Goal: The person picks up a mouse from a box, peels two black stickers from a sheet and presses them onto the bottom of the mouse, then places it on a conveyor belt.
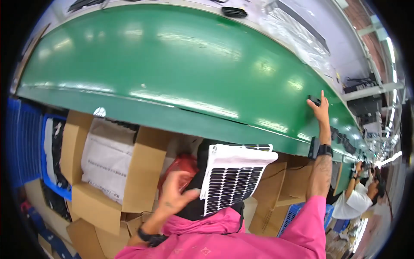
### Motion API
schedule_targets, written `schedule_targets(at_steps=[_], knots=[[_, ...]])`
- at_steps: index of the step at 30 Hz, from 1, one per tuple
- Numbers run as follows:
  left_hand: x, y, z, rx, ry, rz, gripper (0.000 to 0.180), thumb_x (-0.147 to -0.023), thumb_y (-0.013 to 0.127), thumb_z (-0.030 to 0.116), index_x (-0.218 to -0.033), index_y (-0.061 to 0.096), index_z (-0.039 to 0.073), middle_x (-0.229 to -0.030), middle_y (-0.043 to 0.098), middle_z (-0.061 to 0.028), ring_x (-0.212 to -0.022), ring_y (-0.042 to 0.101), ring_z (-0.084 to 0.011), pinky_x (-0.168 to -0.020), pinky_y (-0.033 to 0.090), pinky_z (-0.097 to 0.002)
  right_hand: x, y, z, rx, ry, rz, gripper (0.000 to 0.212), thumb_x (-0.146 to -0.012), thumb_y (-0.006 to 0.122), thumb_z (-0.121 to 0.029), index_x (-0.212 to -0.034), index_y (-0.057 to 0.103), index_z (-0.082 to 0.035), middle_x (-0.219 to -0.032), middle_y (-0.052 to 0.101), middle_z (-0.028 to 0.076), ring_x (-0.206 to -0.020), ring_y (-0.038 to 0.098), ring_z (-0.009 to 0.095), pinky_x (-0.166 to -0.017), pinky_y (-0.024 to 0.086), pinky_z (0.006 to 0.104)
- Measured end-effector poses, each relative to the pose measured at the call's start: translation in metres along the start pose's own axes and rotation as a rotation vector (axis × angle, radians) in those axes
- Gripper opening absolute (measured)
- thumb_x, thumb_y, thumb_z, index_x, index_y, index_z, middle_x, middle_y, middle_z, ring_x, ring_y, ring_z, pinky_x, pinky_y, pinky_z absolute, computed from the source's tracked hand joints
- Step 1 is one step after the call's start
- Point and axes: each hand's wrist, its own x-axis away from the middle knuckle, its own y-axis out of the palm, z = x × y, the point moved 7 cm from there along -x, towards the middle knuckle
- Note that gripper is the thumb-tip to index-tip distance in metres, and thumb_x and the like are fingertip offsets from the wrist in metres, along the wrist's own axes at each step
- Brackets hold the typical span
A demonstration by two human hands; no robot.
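My left hand (173, 195) is held low in front of me with thumb and fingers apart. Its thumb tip comes close to the edge of a folded stack of white sheets (241, 159) printed with rows of black labels; whether it touches cannot be told. The sheets lie over my lap. Behind the left hand shows a red bag-like thing (184, 164), partly hidden. My right arm stretches far out to the right, over the green conveyor belt (172, 64). There my right hand (320, 110) has its thumb and fingers around a small black object (314, 100).
An open cardboard box (144, 172) holding a white printed bag (108, 157) stands at the left, beside blue crates (23, 142). More cardboard (269, 196) is under the belt's right side. Several black items (343, 140) line the belt farther right, near another person (355, 200).
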Motion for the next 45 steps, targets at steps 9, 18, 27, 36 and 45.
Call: schedule_targets(at_steps=[9,18,27,36,45], knots=[[-0.029,0.058,0.014,-0.078,0.105,0.099,0.038,-0.085,0.067,0.029,-0.104,0.062,-0.003,-0.088,0.062,-0.0112,-0.084,0.059,-0.0220,-0.079,0.047,-0.0363,0.066,-0.008,-0.119,0.048,-0.196,-0.133,0.041,-0.082,0.070,-0.027,-0.109,0.061,0.003,-0.103,0.063,0.021,-0.095,0.061,0.036,-0.084,0.048,0.0395],[-0.037,0.071,0.030,0.559,-0.046,0.032,0.029,-0.098,0.051,0.017,-0.120,0.054,-0.002,-0.108,0.063,-0.0056,-0.096,0.058,-0.0122,-0.087,0.046,-0.0282,0.220,-0.051,-0.139,-1.808,0.621,-0.143,0.051,-0.099,0.039,-0.047,-0.116,0.057,-0.003,-0.099,0.065,0.013,-0.086,0.063,0.026,-0.072,0.052,0.0332],[-0.054,0.050,0.044,0.146,0.018,0.038,0.037,-0.095,0.055,0.024,-0.121,0.053,-0.003,-0.112,0.060,-0.0100,-0.101,0.057,-0.0199,-0.090,0.044,-0.0338,0.298,-0.024,-0.235,-2.126,0.657,-0.657,0.074,-0.098,0.020,-0.061,-0.122,0.052,0.002,-0.094,0.063,0.015,-0.077,0.060,0.025,-0.064,0.048,0.0327],[0.030,0.093,0.133,-0.574,0.426,-0.284,0.087,-0.070,0.077,0.050,-0.137,0.045,0.006,-0.127,0.046,-0.0196,-0.097,0.060,-0.0353,-0.078,0.053,-0.0411,0.324,-0.070,-0.290,-0.795,-0.306,-0.832,0.071,-0.075,0.077,-0.024,-0.130,0.040,0.002,-0.098,0.062,0.019,-0.088,0.063,0.035,-0.076,0.050,0.0400],[-0.010,0.110,0.073,-0.023,-0.117,-0.617,0.072,-0.088,0.065,0.038,-0.140,0.033,0.000,-0.105,0.061,-0.0134,-0.097,0.060,-0.0219,-0.084,0.047,-0.0332,0.312,-0.054,-0.288,-1.305,0.131,-0.667,0.052,-0.072,0.076,-0.002,-0.118,0.050,0.001,-0.110,0.056,0.012,-0.084,0.064,0.017,-0.067,0.054,0.0279]])
